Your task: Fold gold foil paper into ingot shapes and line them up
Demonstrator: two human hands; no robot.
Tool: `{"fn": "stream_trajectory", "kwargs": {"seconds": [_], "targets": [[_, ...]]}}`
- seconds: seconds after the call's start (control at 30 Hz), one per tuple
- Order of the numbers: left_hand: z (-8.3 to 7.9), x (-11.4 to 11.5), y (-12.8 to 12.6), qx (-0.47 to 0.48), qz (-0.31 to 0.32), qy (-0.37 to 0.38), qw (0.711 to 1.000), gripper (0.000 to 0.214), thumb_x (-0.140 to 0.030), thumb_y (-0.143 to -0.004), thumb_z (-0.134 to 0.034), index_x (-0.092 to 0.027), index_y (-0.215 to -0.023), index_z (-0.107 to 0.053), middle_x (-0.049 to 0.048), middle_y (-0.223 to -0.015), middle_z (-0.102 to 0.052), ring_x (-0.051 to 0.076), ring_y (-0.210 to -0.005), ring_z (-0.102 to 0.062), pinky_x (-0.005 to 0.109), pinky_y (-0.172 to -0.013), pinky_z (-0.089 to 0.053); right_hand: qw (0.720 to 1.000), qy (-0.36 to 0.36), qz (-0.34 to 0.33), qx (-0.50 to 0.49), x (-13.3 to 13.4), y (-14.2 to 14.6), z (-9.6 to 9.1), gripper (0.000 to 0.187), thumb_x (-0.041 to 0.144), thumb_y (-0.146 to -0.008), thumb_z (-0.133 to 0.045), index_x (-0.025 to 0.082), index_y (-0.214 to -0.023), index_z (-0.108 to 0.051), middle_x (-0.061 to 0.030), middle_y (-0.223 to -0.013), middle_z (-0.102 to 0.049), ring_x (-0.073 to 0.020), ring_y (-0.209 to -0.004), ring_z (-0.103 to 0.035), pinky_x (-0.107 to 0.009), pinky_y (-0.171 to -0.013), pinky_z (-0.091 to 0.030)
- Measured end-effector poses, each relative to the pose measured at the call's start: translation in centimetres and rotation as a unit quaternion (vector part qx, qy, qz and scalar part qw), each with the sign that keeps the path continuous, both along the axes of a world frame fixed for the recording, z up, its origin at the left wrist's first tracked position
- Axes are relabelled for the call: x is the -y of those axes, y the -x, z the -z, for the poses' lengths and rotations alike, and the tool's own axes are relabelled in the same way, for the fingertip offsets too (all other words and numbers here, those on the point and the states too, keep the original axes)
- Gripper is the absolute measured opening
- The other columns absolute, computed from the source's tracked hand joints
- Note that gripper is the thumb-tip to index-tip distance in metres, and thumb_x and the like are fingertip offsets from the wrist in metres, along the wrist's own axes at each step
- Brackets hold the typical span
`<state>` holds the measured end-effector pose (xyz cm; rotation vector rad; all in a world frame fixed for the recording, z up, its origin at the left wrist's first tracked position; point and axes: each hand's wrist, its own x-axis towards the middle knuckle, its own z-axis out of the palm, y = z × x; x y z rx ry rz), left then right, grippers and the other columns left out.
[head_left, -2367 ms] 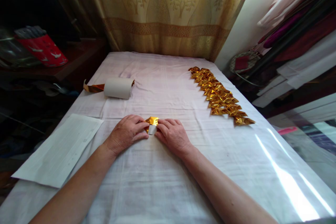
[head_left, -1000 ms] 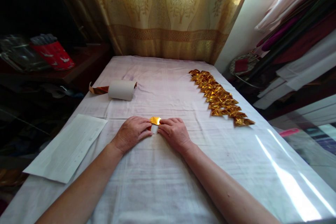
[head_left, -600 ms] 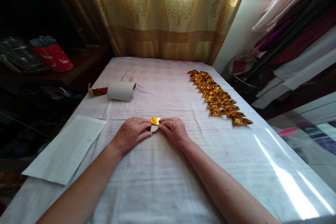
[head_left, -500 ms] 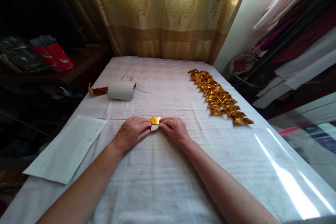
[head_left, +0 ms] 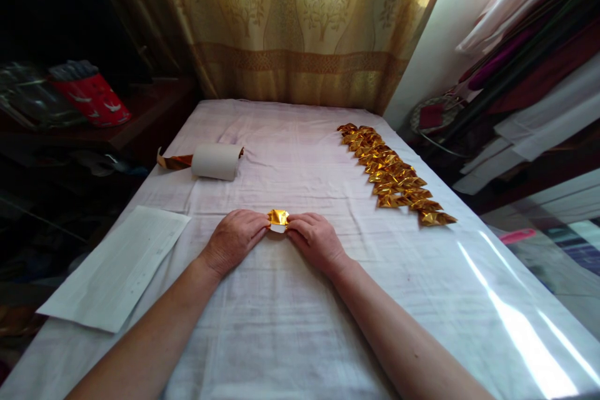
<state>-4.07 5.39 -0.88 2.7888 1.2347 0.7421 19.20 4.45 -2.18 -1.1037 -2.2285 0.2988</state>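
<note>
Two bare hands are recorded on the cloth-covered worktop (head_left: 290, 325), meeting at its middle. A small gold foil piece (head_left: 278, 217) is pinched between them: the left hand (head_left: 234, 239) is closed on its 9 o'clock edge and the right hand (head_left: 315, 239) on its 3 o'clock edge. The grip of each hand is drawn nearly shut, fingertips curled in and pressed on the foil, palms turned down toward the cloth. The foil piece is held flat against the worktop, and a sliver of its white underside is seen at its 6 o'clock edge. A long row of folded gold pieces (head_left: 396, 178) is laid out at 2 o'clock from the hands, well apart from them, overlapping one another. A white paper roll (head_left: 215, 161) is noted on its side at 10 o'clock, with a strip of gold foil (head_left: 173, 161) trailing from it. A white sheet (head_left: 117, 265) is laid flat at 8 o'clock, at the worktop's edge.
</note>
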Motion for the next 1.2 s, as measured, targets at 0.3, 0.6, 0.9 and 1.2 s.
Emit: {"fn": "stream_trajectory", "kwargs": {"seconds": [0.3, 0.6, 0.9, 1.2], "targets": [[0.1, -0.1, -0.1, 0.044, -0.017, 0.033, 0.998, 0.023, -0.031, -0.098, -0.05, -0.02, -0.093, -0.07, 0.0054, -0.095, -0.072, 0.019, -0.089, -0.063, 0.035, -0.084, -0.05, 0.999, 0.021, 0.038, -0.001, -0.1, 0.0, -0.2, 0.013, 0.023, -0.093, -0.059, 0.022, -0.093, -0.072, -0.005, -0.098, -0.076, -0.0179, -0.09, -0.067, -0.03, -0.085, -0.049], [0.2, -0.1, -0.9, 0.028, -0.109, 0.079, 0.991, 0.019, -0.033, -0.094, -0.054, -0.022, -0.093, -0.069, 0.0038, -0.091, -0.073, 0.022, -0.088, -0.062, 0.037, -0.083, -0.045, 0.99, 0.057, 0.121, 0.041, -0.6, 0.9, -0.5, 0.015, 0.024, -0.091, -0.059, 0.022, -0.086, -0.073, -0.005, -0.085, -0.072, -0.0194, -0.082, -0.062, -0.03, -0.077, -0.043], [-0.3, 0.1, -2.4, 0.012, -0.171, 0.09, 0.981, 0.009, -0.027, -0.09, -0.056, -0.023, -0.092, -0.065, 0.003, -0.089, -0.071, 0.023, -0.09, -0.061, 0.038, -0.082, -0.042, 0.977, 0.083, 0.185, 0.06, -0.4, 1.6, -0.6, 0.011, 0.024, -0.091, -0.059, 0.021, -0.096, -0.068, -0.0029, -0.084, -0.071, -0.0196, -0.081, -0.06, -0.03, -0.076, -0.038], [0.3, 0.0, -2.4, 0.014, -0.186, 0.072, 0.98, 0.009, -0.026, -0.092, -0.053, -0.022, -0.093, -0.061, 0.0045, -0.092, -0.069, 0.025, -0.09, -0.058, 0.04, -0.082, -0.042, 0.974, 0.078, 0.183, 0.111, -0.3, 1.7, -0.8, 0.018, 0.025, -0.097, -0.05, 0.022, -0.099, -0.068, -0.0063, -0.096, -0.069, -0.0221, -0.091, -0.06, -0.032, -0.078, -0.04]]}}
